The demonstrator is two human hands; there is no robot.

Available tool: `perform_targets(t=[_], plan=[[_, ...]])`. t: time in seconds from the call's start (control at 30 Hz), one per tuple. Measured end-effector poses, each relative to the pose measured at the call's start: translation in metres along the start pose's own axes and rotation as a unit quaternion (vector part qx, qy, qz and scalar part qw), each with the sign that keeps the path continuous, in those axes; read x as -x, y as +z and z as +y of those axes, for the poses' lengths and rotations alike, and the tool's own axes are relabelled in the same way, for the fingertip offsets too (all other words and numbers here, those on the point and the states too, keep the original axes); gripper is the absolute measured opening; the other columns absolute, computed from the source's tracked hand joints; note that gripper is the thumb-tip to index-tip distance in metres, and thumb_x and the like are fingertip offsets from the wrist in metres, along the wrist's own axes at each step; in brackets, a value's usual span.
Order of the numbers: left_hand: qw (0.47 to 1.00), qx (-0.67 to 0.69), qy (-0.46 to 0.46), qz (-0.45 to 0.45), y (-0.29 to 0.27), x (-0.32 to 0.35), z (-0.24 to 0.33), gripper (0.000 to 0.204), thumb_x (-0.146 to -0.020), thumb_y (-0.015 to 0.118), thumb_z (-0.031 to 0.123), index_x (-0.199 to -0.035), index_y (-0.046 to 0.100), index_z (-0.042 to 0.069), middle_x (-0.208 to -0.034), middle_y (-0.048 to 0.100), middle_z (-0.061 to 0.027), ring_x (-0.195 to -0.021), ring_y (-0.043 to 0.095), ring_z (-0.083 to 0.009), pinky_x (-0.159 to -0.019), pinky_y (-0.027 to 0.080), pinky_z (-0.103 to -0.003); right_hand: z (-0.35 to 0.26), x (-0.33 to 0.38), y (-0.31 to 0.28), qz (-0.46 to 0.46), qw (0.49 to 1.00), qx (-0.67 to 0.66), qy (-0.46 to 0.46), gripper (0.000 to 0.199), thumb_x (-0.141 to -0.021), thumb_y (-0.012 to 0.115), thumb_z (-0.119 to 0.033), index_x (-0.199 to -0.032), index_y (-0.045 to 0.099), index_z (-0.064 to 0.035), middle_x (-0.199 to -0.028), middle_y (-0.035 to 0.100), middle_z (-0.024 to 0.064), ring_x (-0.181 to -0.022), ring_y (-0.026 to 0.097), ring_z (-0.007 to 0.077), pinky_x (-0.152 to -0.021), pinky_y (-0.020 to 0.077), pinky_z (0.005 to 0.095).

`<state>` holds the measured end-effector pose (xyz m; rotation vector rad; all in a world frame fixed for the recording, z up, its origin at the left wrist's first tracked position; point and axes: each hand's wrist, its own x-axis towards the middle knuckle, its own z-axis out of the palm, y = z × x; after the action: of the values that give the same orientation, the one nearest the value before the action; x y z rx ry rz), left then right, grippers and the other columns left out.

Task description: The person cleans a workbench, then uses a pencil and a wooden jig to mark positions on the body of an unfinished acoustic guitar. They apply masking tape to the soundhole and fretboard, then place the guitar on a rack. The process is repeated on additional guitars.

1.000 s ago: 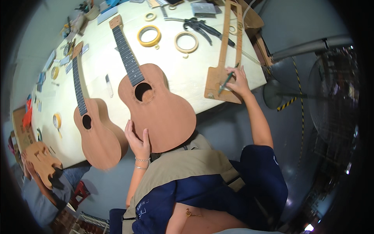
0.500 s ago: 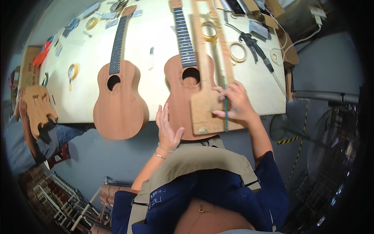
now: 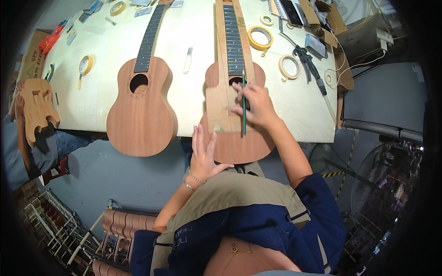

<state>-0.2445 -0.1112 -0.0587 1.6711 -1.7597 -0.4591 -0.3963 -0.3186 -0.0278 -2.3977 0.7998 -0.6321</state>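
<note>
Soundhole (image 3: 236,81) mostly hidden under wooden template (image 3: 226,99).

Green pencil (image 3: 243,103); reddish-brown guitar (image 3: 239,142) under pale wood template (image 3: 224,83); second brown guitar (image 3: 142,110) at 9 o'clock; cream table (image 3: 193,96); yellow tape roll (image 3: 260,37) at 1 o'clock.

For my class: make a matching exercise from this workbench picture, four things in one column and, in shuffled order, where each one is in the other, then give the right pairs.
Things
1. green pencil
2. left hand
3. second guitar
4. yellow tape roll

Places
A. flat on the near guitar's lower body
B. right of the near guitar's neck
C. in the right hand
D. untouched, left of the near guitar

Pairs: 1-C, 2-A, 3-D, 4-B
</note>
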Motion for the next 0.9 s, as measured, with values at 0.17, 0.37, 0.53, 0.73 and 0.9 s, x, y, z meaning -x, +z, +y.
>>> perform_targets(t=[0.17, 0.37, 0.53, 0.73, 0.9], plan=[[0.999, -0.022, 0.043, -0.011, 0.002, -0.002, -0.002, 0.095, -0.055, 0.078, 0.056, -0.134, 0.047, 0.013, -0.146, 0.016, -0.0319, -0.132, 0.018, -0.0529, -0.104, 0.026, -0.057, -0.023, 0.040, 0.002, 0.008, 1.000, 0.005, 0.011, 0.040, -0.064, 0.079, -0.025, -0.093, 0.059, -0.0053, -0.093, 0.063, 0.0081, -0.092, 0.059, 0.0330, -0.088, 0.0448, 0.0438], [0.998, -0.039, 0.040, 0.010, -0.002, -0.004, -0.005, 0.085, -0.056, 0.076, 0.057, -0.127, 0.056, 0.016, -0.145, 0.023, -0.0279, -0.129, 0.023, -0.0527, -0.101, 0.033, -0.055, -0.045, 0.057, -0.004, 0.175, 0.984, -0.023, 0.031, 0.020, -0.087, 0.058, -0.014, -0.103, 0.064, -0.0043, -0.089, 0.066, 0.0073, -0.081, 0.057, 0.0250, -0.080, 0.0434, 0.0374], [0.999, -0.027, 0.040, 0.013, 0.003, -0.005, -0.006, 0.083, -0.056, 0.076, 0.059, -0.124, 0.058, 0.016, -0.145, 0.025, -0.0264, -0.129, 0.023, -0.0522, -0.100, 0.033, -0.055, -0.048, 0.082, 0.001, 0.132, 0.986, -0.084, 0.058, 0.016, -0.089, 0.056, -0.015, -0.089, 0.068, -0.0046, -0.082, 0.066, 0.0047, -0.075, 0.053, 0.0219, -0.072, 0.0410, 0.0324], [0.999, -0.025, 0.038, 0.013, 0.005, -0.005, -0.004, 0.084, -0.055, 0.076, 0.059, -0.124, 0.058, 0.015, -0.144, 0.026, -0.0265, -0.129, 0.023, -0.0520, -0.100, 0.033, -0.056, -0.050, 0.071, 0.008, 0.080, 0.997, 0.003, 0.008, 0.007, -0.080, 0.064, -0.007, -0.085, 0.069, -0.0069, -0.076, 0.065, 0.0024, -0.069, 0.052, 0.0206, -0.070, 0.0412, 0.0318], [0.999, -0.036, 0.023, 0.018, 0.006, 0.000, -0.005, 0.085, -0.054, 0.077, 0.058, -0.125, 0.057, 0.015, -0.144, 0.025, -0.0267, -0.129, 0.023, -0.0520, -0.100, 0.033, -0.056, -0.045, 0.060, -0.024, 0.034, 0.985, 0.121, 0.116, 0.016, -0.085, 0.059, -0.013, -0.075, 0.067, -0.0034, -0.069, 0.063, 0.0048, -0.064, 0.052, 0.0206, -0.063, 0.0420, 0.0332]])
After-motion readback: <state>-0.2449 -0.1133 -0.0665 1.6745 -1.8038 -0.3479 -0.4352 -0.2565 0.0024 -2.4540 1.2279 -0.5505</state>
